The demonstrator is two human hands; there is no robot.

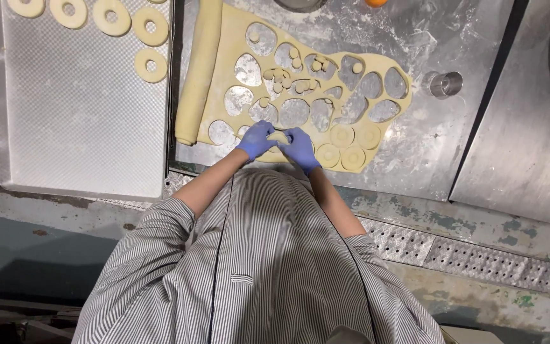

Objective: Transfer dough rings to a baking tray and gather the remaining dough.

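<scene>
A rolled-out sheet of pale dough lies on a floured steel table, full of round cut-out holes. Both my hands wear blue gloves. My left hand and my right hand meet at the sheet's near edge, fingers pinching a cut dough ring between them. Three more cut rings still sit in the sheet just right of my right hand. Small dough plugs lie scattered in the middle of the sheet.
A perforated metal tray at the left holds several dough rings along its far edge. A round metal cutter stands on the table right of the dough. The sheet's left edge is rolled up into a thick fold.
</scene>
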